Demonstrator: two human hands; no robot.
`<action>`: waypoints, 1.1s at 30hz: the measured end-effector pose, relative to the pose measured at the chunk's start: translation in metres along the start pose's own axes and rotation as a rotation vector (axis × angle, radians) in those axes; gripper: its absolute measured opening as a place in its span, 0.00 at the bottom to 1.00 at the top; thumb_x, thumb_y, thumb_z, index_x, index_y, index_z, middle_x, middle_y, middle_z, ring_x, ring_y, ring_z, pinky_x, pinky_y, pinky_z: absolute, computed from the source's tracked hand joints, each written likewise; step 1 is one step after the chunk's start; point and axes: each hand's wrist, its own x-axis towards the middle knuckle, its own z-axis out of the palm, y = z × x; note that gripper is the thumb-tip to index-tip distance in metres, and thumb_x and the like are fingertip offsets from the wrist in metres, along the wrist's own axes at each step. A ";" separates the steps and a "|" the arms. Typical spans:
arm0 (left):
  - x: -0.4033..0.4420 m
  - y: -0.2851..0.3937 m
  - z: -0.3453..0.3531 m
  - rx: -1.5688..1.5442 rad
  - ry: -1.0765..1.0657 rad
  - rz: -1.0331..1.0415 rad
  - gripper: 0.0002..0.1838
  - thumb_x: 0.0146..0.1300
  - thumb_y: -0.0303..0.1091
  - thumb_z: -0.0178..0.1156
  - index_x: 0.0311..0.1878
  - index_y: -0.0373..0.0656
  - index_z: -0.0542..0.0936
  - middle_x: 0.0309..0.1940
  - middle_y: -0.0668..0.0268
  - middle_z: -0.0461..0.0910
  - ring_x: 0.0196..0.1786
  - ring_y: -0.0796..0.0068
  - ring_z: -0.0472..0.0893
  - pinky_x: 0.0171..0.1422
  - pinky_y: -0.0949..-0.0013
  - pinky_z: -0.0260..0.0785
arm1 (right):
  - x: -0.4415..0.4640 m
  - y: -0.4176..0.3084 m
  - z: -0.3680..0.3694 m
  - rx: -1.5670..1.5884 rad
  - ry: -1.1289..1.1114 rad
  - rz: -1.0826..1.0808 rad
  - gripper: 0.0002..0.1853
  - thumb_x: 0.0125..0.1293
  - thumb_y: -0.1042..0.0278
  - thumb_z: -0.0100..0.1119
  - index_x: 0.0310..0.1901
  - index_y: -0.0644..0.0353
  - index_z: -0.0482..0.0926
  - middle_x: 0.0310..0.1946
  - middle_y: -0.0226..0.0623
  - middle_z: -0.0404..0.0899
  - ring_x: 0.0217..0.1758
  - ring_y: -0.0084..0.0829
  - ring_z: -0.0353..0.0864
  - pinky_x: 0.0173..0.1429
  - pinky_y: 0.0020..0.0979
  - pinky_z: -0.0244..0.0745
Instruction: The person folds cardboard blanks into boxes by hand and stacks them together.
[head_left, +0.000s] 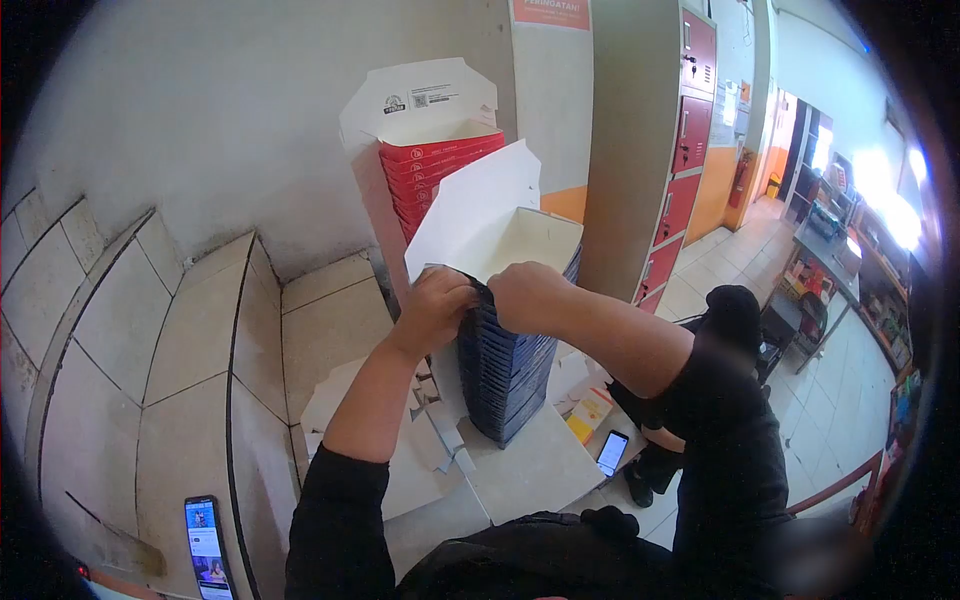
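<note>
A tall stack of nested dark blue boxes stands on the tiled surface in front of me, its top box open with a white inside and a raised white lid. My left hand is closed on the near left corner of the top box. Beside it, my right hand is closed on the front edge of the same box. The fingertips of both hands are partly hidden. Behind stands a stack of red boxes, its top lid up.
Flat white cardboard lies left of the blue stack. One phone is at the lower left, another phone at the right near a yellow and white packet. Red lockers stand behind; a person's dark shoe shows at the right.
</note>
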 end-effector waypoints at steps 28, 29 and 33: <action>-0.018 -0.002 0.000 0.062 0.244 -0.095 0.07 0.43 0.18 0.61 0.27 0.39 0.77 0.37 0.65 0.80 0.46 0.63 0.77 0.52 0.63 0.68 | 0.081 0.125 0.057 0.120 0.167 0.251 0.23 0.55 0.74 0.43 0.53 0.49 0.75 0.42 0.50 0.78 0.46 0.46 0.77 0.51 0.40 0.71; -0.020 -0.002 0.002 0.058 0.258 -0.096 0.07 0.43 0.18 0.61 0.27 0.39 0.77 0.38 0.65 0.80 0.46 0.63 0.77 0.52 0.63 0.68 | 0.083 0.126 0.059 0.125 0.175 0.250 0.23 0.56 0.74 0.43 0.54 0.50 0.74 0.42 0.50 0.78 0.46 0.46 0.77 0.51 0.40 0.71; -0.022 -0.003 0.001 0.048 0.242 -0.093 0.10 0.45 0.21 0.63 0.34 0.40 0.77 0.39 0.63 0.80 0.47 0.60 0.77 0.54 0.62 0.68 | 0.078 0.122 0.054 0.258 0.206 0.297 0.23 0.56 0.74 0.42 0.54 0.56 0.73 0.42 0.51 0.77 0.46 0.46 0.77 0.51 0.40 0.71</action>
